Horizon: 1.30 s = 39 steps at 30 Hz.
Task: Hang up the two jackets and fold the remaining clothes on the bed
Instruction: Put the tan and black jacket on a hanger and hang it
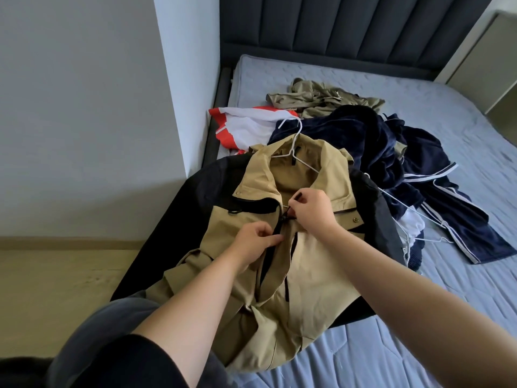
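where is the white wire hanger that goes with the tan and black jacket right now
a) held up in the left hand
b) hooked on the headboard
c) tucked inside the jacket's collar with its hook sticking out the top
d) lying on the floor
c: the white hanger sits inside the neck of the tan and black jacket with its hook poking out, while the left hand and right hand pinch the zipper front below it.
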Each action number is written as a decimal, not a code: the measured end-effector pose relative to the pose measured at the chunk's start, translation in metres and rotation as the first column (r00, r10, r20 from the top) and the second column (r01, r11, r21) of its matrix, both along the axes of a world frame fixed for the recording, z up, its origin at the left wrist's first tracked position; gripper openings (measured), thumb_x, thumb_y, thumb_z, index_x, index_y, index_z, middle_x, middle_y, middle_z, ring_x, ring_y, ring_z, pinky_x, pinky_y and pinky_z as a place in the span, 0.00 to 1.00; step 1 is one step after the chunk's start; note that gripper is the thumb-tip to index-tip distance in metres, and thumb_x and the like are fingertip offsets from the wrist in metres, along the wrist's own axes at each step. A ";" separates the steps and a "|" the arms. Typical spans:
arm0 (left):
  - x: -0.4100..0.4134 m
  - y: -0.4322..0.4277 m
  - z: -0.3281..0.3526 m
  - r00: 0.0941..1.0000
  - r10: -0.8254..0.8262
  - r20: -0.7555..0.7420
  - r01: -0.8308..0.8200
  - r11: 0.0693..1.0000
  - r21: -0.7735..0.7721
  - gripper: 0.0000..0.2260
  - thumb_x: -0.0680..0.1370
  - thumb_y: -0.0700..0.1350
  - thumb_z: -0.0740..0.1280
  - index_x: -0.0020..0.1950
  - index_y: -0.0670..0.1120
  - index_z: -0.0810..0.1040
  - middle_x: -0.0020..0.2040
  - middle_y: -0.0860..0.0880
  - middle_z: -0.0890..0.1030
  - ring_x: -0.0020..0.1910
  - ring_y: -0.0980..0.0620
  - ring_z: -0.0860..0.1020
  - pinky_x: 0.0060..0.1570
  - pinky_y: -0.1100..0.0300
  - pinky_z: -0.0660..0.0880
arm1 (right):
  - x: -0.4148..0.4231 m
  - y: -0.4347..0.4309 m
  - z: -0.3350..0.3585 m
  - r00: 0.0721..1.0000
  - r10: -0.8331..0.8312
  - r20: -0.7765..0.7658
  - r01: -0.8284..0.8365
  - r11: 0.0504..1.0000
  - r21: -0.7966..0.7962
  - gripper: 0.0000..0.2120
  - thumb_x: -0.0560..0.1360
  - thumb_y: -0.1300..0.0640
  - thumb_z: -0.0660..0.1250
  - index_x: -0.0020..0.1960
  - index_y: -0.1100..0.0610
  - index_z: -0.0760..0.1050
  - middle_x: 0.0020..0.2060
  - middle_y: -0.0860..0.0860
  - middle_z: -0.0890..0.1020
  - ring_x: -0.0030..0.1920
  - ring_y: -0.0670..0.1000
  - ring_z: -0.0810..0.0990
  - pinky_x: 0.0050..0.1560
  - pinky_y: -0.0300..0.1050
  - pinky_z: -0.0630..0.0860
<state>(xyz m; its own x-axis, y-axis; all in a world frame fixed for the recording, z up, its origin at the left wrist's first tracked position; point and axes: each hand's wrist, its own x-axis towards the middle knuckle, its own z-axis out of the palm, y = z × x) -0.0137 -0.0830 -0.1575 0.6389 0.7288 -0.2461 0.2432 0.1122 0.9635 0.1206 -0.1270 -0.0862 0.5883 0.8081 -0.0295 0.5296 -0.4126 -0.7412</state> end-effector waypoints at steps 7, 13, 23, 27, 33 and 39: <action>-0.011 0.009 0.008 0.994 -0.110 -0.019 0.110 0.994 -0.011 0.13 0.76 0.43 0.68 0.32 0.49 0.72 0.30 0.53 0.72 0.32 0.56 0.70 0.37 0.65 0.68 | 0.018 0.020 -0.002 0.984 -0.179 0.010 0.179 0.984 -0.008 0.11 0.77 0.59 0.63 0.39 0.62 0.77 0.37 0.57 0.82 0.38 0.55 0.80 0.37 0.45 0.76; -0.015 0.011 0.004 0.995 -0.062 -0.082 0.062 0.998 -0.006 0.08 0.76 0.45 0.68 0.37 0.47 0.75 0.32 0.52 0.75 0.32 0.56 0.74 0.35 0.65 0.72 | 0.012 0.021 0.010 0.974 -0.029 0.225 0.020 0.999 0.044 0.09 0.77 0.62 0.61 0.40 0.62 0.75 0.35 0.54 0.80 0.37 0.54 0.76 0.37 0.46 0.73; 0.010 0.004 0.021 0.954 0.279 0.110 -0.290 0.950 0.111 0.08 0.76 0.50 0.68 0.53 0.50 0.80 0.44 0.56 0.81 0.44 0.62 0.78 0.41 0.70 0.72 | -0.008 0.006 0.033 0.976 0.203 0.086 -0.209 0.974 0.081 0.12 0.77 0.63 0.62 0.36 0.57 0.74 0.31 0.50 0.80 0.30 0.47 0.75 0.32 0.40 0.73; 0.012 0.004 0.025 0.940 0.320 0.116 -0.328 0.943 0.059 0.04 0.73 0.51 0.71 0.42 0.52 0.78 0.38 0.54 0.81 0.38 0.60 0.79 0.35 0.72 0.73 | -0.010 0.010 0.039 0.967 0.243 0.072 -0.248 0.965 0.084 0.13 0.77 0.63 0.62 0.35 0.55 0.73 0.29 0.47 0.80 0.26 0.38 0.74 0.28 0.28 0.67; 0.000 0.011 0.023 0.964 0.254 0.082 -0.266 0.939 0.218 0.14 0.74 0.44 0.71 0.31 0.44 0.71 0.27 0.52 0.70 0.25 0.59 0.67 0.28 0.70 0.66 | -0.009 0.018 0.036 0.988 0.136 0.069 -0.144 0.981 0.129 0.12 0.76 0.64 0.63 0.34 0.58 0.75 0.29 0.49 0.80 0.35 0.51 0.79 0.39 0.45 0.76; -0.010 0.017 0.019 0.984 0.130 0.122 -0.151 0.972 0.180 0.14 0.75 0.42 0.69 0.31 0.45 0.71 0.26 0.54 0.69 0.26 0.60 0.67 0.33 0.70 0.68 | 0.000 0.025 0.029 0.995 0.030 0.095 -0.034 0.998 0.048 0.10 0.76 0.62 0.64 0.37 0.64 0.77 0.34 0.57 0.81 0.34 0.51 0.76 0.35 0.44 0.73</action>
<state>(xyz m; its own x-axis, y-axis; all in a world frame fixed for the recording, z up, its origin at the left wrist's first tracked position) -0.0241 -0.0656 -0.1385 0.5420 0.8398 -0.0315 0.1308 -0.0472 0.9903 0.1204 -0.1023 -0.0569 0.5603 0.8257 0.0657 0.6105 -0.3581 -0.7064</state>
